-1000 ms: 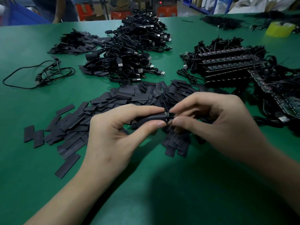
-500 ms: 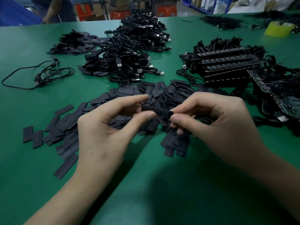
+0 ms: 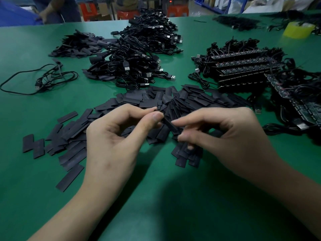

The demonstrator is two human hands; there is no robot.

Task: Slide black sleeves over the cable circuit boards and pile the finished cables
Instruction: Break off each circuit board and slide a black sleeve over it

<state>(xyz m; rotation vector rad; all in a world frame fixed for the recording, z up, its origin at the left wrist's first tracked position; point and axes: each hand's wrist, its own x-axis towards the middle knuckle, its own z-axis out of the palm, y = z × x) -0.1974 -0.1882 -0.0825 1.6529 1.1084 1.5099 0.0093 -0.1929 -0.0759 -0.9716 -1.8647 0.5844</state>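
My left hand (image 3: pixel 118 136) pinches the upper end of a black sleeve (image 3: pixel 167 123) between thumb and index finger. The sleeve tilts down to the right, over a wide scatter of loose flat black sleeves (image 3: pixel 156 101). The thumb and index fingertips of my right hand (image 3: pixel 225 136) bracket the sleeve's lower end, slightly blurred. No cable or board shows at the sleeve. A heap of black USB cables (image 3: pixel 132 63) lies behind the scatter. Rows of circuit boards with cables (image 3: pixel 243 66) are stacked at the right.
The green table (image 3: pixel 173 206) also holds a second sleeve heap (image 3: pixel 76 44) at the back left, a loose cable (image 3: pixel 43 79) at the left and a yellow tape roll (image 3: pixel 297 30) at the far right. A person (image 3: pixel 57 7) stands beyond the far edge.
The sleeve has tilted from level to slanting down to the right. My left thumb and index finger shifted to its upper end, and my right fingertips have parted slightly.
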